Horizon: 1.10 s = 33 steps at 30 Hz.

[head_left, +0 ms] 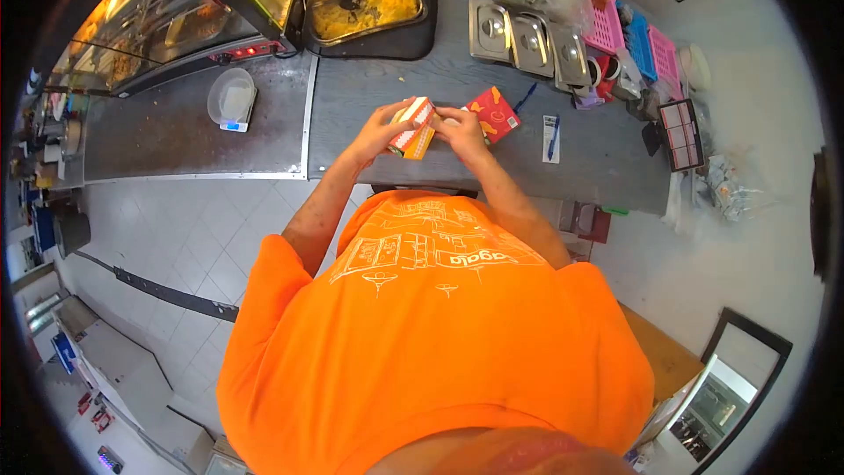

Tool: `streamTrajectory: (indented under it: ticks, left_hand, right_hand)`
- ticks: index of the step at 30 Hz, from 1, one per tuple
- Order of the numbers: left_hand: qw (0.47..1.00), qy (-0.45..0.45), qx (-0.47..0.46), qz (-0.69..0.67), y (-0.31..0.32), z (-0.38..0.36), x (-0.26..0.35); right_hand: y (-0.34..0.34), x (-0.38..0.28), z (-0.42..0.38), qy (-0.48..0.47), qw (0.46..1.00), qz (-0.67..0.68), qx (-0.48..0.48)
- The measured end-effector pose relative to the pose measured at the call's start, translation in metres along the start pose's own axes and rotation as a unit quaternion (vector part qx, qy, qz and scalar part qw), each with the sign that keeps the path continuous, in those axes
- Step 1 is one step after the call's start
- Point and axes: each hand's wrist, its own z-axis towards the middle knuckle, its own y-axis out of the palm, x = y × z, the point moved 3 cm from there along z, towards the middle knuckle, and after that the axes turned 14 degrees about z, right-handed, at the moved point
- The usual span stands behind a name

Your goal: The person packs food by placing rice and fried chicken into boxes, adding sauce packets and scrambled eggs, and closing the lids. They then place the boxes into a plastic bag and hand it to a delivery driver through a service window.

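Over the front part of the dark counter, my left hand (380, 132) is closed around a small orange, white and red cardboard box (411, 142). My right hand (461, 132) has its fingers pinched at the right edge of the same box, near its top. Exactly what those fingertips grip is partly hidden. Just beyond my right hand lies a red box with yellow figures (495, 113), partly behind the hand. A blue pen (526, 97) rests beside that red box. Farther right, another blue pen (553, 142) lies on a white card.
A tray of yellow food (369, 7) stands at the back, left of lidded metal containers (531, 42). Pink and blue baskets (640, 44) line the right wall. A clear tub (232, 98) sits on a scale at left, near the lit display case (141, 26).
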Motion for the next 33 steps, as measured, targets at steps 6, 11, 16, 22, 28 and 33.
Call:
streamTrajectory:
  ticks: [6,11,16,22,28,33]
  left_hand:
    - [0.935,-0.098,-0.020,-0.340,0.070,0.015,0.048]
    - [0.940,-0.018,-0.007,-0.340,0.127,0.020,0.097]
    - [0.927,-0.058,0.014,-0.370,0.171,0.032,0.098]
    - [0.909,-0.089,0.039,-0.405,0.194,0.029,0.090]
    - [0.922,-0.080,0.144,-0.349,0.203,0.019,0.098]
    - [0.854,0.155,0.421,0.263,0.184,0.028,0.104]
  right_hand:
    - [-0.026,-0.052,-0.055,-0.237,0.969,0.027,-0.069]
    - [-0.074,-0.095,-0.077,-0.369,0.882,-0.292,-0.026]
    - [-0.117,-0.107,-0.078,-0.345,0.892,-0.288,-0.048]
    - [-0.130,-0.120,-0.073,-0.284,0.907,-0.302,-0.078]
    - [-0.118,-0.121,-0.076,-0.224,0.910,-0.319,-0.140]
    - [-0.154,-0.114,-0.065,-0.113,0.970,0.071,-0.201]
